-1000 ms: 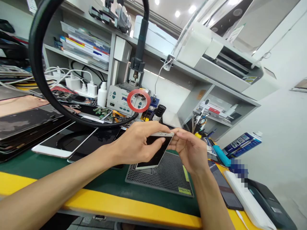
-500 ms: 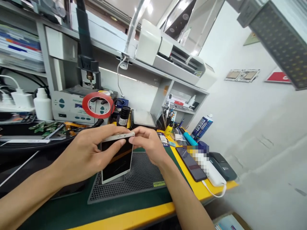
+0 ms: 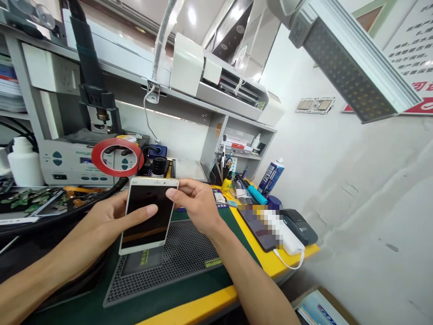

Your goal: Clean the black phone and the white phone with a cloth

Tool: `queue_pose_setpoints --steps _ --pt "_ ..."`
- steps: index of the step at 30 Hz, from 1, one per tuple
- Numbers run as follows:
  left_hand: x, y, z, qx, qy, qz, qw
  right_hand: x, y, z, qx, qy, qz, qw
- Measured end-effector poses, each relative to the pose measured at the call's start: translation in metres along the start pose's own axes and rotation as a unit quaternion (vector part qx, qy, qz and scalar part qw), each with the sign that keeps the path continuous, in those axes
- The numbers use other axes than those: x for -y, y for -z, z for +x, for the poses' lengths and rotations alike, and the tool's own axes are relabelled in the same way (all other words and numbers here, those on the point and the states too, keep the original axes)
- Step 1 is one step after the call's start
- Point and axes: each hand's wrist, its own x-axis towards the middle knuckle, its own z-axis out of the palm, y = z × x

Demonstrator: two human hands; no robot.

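A white-framed phone [image 3: 149,216] with a dark screen is held up, tilted, above a grey perforated mat [image 3: 189,246]. My left hand [image 3: 111,216] grips its left side, the thumb lying across the screen and the other fingers hidden behind it. At the top right corner, my right hand [image 3: 198,201] holds the phone with its thumb on the front and its fingers behind the edge. Under the perforated mat lies a dark green mat [image 3: 237,230].
Behind the hands are a grey station [image 3: 74,169] with red tape [image 3: 117,157], and a black bottle [image 3: 158,167]. To the right are a yellow bottle [image 3: 227,183], a spray can [image 3: 271,177], a dark phone [image 3: 259,230] and a white power strip [image 3: 291,237]. A lamp [image 3: 352,63] hangs upper right.
The phone now faces the camera more, showing more of its screen. My left hand has shifted down its left side, its fingers now behind it. The view has turned slightly right.
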Motion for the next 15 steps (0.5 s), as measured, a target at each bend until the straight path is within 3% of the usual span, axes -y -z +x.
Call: queue_pose_setpoints --steps 2,4,10,13,15 --pt "0.000 -0.002 0.000 0.054 0.095 -0.067 0.992 0.001 0.000 0.002 -0.039 -0.008 0.020 0.999" --pt "0.002 -0.003 -0.001 0.069 0.154 -0.100 0.980 0.002 0.000 0.004 -0.068 -0.020 0.040 0.997" --pt "0.010 -0.006 -0.001 0.081 0.240 -0.220 0.942 -0.009 0.002 0.008 -0.076 -0.055 0.030 0.995" --pt "0.012 -0.010 0.001 0.067 0.269 -0.237 0.931 -0.014 0.013 0.013 -0.059 -0.035 -0.133 0.989" --pt "0.008 -0.013 0.001 0.064 0.272 -0.238 0.930 -0.012 0.030 0.017 -0.084 -0.004 -0.350 0.933"
